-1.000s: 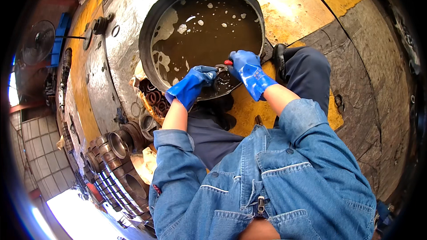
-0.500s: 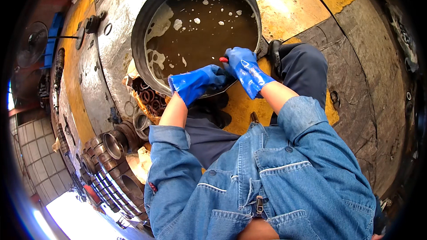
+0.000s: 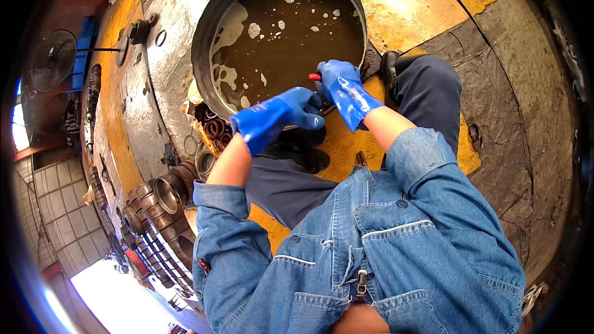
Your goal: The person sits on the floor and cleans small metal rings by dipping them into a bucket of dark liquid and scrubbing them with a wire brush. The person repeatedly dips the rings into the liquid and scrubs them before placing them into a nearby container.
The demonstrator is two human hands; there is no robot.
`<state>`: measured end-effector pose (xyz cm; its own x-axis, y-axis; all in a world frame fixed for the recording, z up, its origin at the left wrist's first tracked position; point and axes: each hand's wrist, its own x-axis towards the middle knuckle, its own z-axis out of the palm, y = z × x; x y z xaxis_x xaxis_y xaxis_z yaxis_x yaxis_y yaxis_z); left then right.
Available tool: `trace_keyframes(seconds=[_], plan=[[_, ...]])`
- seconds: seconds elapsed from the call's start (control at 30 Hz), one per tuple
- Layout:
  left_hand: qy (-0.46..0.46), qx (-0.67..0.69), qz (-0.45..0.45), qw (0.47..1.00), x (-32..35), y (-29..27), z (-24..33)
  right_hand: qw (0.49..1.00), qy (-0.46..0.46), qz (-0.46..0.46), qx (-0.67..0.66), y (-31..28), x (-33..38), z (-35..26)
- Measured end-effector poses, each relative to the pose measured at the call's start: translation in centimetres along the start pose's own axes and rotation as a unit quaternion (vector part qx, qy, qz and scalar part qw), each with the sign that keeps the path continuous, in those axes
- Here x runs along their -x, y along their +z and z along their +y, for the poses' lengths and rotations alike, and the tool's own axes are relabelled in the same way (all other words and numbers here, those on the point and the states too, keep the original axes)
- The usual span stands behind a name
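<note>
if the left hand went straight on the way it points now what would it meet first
Most likely the blue-gloved right hand, close ahead of the left hand, though depth is unclear from this single view.

Our gloves (image 3: 300, 107): blue
Our jacket (image 3: 408, 253): denim blue
Held piece (image 3: 315, 77): red
Tub (image 3: 202, 55): black
Liquid (image 3: 288, 62): brown, white-flecked

Two blue gloves (image 3: 351, 100) on the go, one left hand (image 3: 300, 107), one right hand (image 3: 338, 77), one red handle (image 3: 315, 77), one big round tub (image 3: 202, 55), one denim jacket (image 3: 402, 229), two dark trouser legs (image 3: 428, 86), rusty rings (image 3: 215, 128) heaped past counting!
</note>
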<state>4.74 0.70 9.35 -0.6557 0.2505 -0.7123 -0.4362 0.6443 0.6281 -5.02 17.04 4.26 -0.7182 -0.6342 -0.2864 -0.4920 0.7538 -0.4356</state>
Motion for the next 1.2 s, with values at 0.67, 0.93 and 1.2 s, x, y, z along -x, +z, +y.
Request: trace_keyframes(seconds=[0.67,0.93,1.2], plan=[[0.067,0.511,0.351,0.782,4.8,0.4,-7.6,0.841,-0.014,0.010,-0.541,-3.8,-2.0,-2.3],[0.051,0.492,0.395,0.774,-2.7,-0.2,-13.5,0.936,-0.071,-0.058,-0.339,-2.2,-4.5,-7.8],[-0.013,0.498,0.391,0.773,-0.9,-1.1,-8.7,0.929,0.120,0.038,-0.349,1.2,-7.5,-1.9]])
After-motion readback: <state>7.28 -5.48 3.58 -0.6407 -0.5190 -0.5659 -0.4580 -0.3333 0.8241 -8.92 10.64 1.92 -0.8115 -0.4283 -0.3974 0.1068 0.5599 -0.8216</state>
